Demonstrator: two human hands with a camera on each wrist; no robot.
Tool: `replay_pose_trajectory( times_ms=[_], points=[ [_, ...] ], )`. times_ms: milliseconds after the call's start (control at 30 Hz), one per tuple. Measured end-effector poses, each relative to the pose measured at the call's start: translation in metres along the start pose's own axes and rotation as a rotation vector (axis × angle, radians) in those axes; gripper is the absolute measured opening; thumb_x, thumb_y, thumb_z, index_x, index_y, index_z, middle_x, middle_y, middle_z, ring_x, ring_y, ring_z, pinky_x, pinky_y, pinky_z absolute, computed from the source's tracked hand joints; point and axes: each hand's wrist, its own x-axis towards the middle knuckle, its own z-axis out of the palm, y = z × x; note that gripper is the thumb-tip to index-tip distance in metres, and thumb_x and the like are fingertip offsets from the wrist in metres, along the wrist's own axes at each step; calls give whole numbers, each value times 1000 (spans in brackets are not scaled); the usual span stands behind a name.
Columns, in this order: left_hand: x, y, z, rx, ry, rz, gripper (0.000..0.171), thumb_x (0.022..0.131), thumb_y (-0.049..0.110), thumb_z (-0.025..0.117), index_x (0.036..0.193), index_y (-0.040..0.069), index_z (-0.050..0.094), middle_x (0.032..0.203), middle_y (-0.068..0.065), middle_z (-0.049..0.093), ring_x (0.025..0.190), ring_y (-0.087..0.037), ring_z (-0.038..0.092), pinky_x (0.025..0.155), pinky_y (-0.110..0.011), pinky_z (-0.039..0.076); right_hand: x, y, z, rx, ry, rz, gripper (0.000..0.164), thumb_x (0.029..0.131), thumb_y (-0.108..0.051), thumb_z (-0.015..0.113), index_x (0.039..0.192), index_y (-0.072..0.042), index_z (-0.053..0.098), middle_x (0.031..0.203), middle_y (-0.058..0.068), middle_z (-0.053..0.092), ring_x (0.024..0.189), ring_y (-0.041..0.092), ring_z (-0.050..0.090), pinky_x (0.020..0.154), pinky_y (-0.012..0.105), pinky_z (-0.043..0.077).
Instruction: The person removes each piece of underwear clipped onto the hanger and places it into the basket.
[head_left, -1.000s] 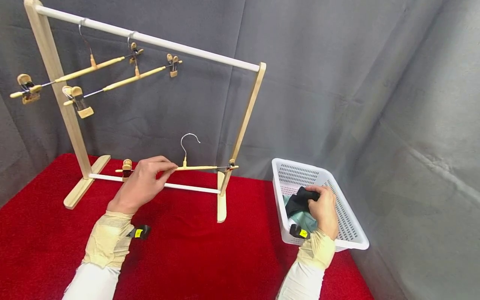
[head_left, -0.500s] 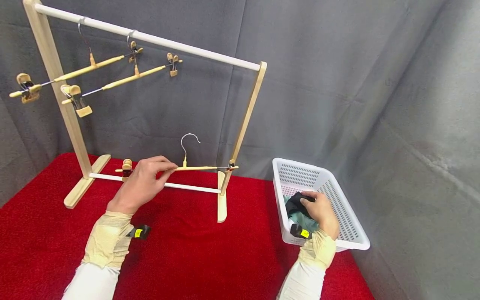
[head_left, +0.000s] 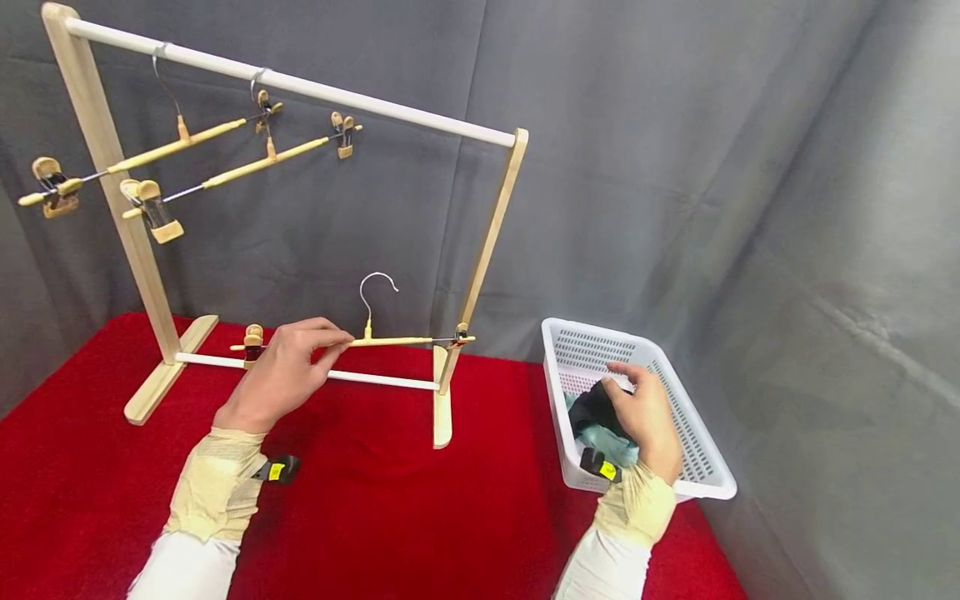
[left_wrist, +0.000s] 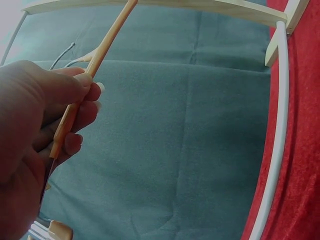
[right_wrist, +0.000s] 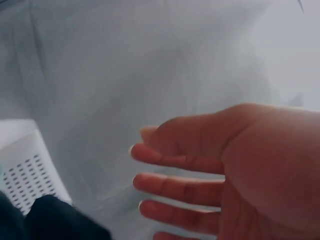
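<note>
My left hand pinches the wooden bar of a clip hanger between thumb and fingers, its metal hook pointing up. In the left wrist view the fingers wrap the bar from behind, with the thumb on the near side. Over the white basket my right hand hovers with fingers apart, just above a black cloth and a pale green cloth. Nothing lies between the right thumb and fingers in the right wrist view, where dark cloth shows at the lower left.
A wooden rack with a white top rail stands at the left on the red cloth. Two clip hangers, one farther left and one nearer, hang from the rail. A grey curtain backs everything.
My right hand has let go of the black cloth and risen slightly, its fingers spreading. The black cloth now lies lower in the basket. My left hand keeps its grip on the hanger.
</note>
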Motion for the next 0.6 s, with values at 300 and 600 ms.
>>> replay_pose_trajectory(
  times_ms=[300,600],
  points=[
    [0,-1,1,15,-10,-42,19,76,5,70,94,11,71,83,6,62,71,-5,53,64,-29,51,-6,-23,-17,130,157,-73,29,88,-16,55,115,-6,62,112,17,62,107,29,54,94,47,41],
    [-3,-7,1,14,23,-27,18,75,2,69,92,10,70,83,7,62,73,-5,55,65,-33,52,-12,-52,-24,200,368,-211,24,89,-17,56,110,-14,66,106,3,64,98,15,56,91,40,44]
  ],
)
